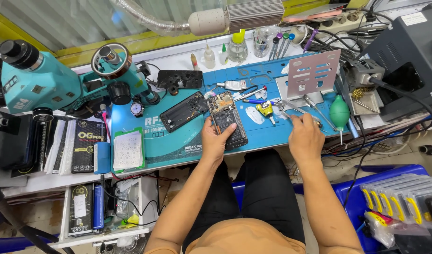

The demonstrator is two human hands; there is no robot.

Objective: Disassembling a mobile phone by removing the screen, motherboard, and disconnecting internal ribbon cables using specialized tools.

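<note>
Hands at a phone repair bench, seen from above.

Left hand [216,141]: we find it laid over the lower half of an opened phone [228,120], whose back is off and whose circuit board shows at the top. The fingers are curled loosely round the phone's left edge and the thumb presses across its face, so the hand grips it against the blue work mat [178,146]. The phone lies near the middle of the mat, just in front of us, its long axis tilted slightly.

Right hand [306,138]: we see it to the right of the phone, well apart from it, knuckles up. The fingers are drawn together at the tips over a pair of metal tweezers [291,109] lying on the mat; whether they pinch the tweezers or only touch them we cannot tell.

Nearby items: a second dark phone body [183,112] lies just left of the held phone, at a slant. A yellow-handled tool [265,110] rests between the two hands. A green rubber blower [340,113] lies to the right of the right hand. A perforated metal stand [312,75] sits behind it. A teal microscope [51,80] occupies the left of the bench, with a white stencil sheet [128,149] before it.
</note>
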